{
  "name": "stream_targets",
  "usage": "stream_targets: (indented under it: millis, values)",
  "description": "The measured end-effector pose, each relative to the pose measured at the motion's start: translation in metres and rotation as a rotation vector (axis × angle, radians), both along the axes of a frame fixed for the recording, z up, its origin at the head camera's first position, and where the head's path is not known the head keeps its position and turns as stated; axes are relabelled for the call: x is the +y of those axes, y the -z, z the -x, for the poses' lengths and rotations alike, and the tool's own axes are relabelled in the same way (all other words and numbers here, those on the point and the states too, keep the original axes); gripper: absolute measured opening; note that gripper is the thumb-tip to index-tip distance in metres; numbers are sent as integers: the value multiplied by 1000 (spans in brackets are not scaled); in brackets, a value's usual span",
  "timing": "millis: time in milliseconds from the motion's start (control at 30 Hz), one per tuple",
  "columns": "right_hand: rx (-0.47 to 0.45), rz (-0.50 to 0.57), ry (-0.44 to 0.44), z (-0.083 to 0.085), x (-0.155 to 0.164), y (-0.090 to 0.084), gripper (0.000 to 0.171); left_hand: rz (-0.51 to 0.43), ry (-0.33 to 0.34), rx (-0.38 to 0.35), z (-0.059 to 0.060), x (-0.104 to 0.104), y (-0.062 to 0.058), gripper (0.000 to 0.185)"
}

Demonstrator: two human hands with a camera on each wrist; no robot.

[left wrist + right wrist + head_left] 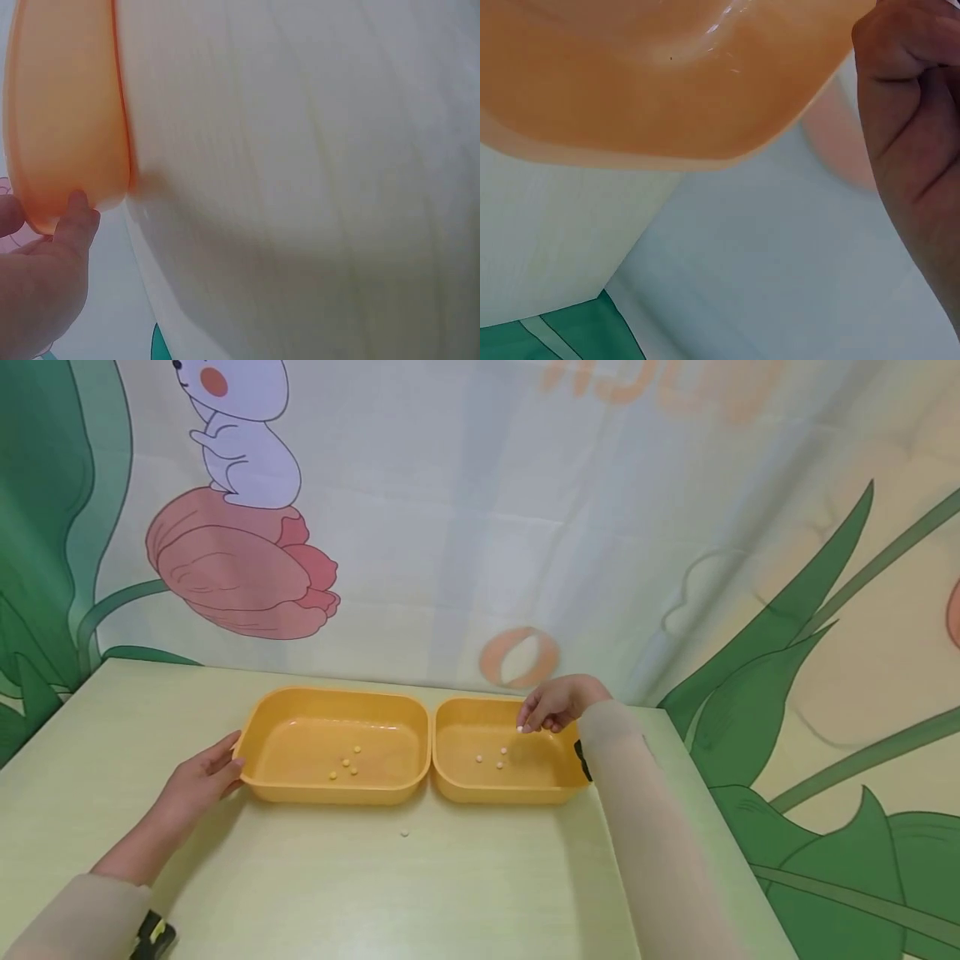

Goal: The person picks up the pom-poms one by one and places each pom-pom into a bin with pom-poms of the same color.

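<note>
Head view shows two shallow, rounded-rectangular yellow plastic trays side by side on a pale wooden table (480, 893). The larger left tray (255, 752) holds four small yellow beads (346, 765). The smaller right tray (450, 777) holds three paler beads (491, 758). One more pale bead (405, 833) lies loose on the table, at about 6 o'clock from the seam between the trays. Judging from that spread, the sorting looks partly done, with the stray bead at least left to gather. The right hand (551, 703) hovers over the far side of the right tray, at about 1 o'clock from its centre, fingertips pinched together on what seems a tiny pale bead (520, 728). The left hand (202, 777) rests with straight fingers against the left tray's 9 o'clock rim. The left wrist view confirms that touch; the right wrist view shows only a curled palm and the tray's underside, so the pinched bead itself is hard to make out there.
</note>
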State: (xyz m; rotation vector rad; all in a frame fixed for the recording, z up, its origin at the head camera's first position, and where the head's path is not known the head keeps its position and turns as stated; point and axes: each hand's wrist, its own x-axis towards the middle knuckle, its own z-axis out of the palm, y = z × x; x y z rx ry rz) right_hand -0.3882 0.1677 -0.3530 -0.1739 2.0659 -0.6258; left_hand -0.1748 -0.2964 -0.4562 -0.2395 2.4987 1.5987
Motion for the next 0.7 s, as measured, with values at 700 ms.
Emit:
stream_targets:
  millis: [700]
  values:
    - [-50, -158, 59, 13, 0, 41, 8, 5, 3, -30, 1, 3, -2, 62]
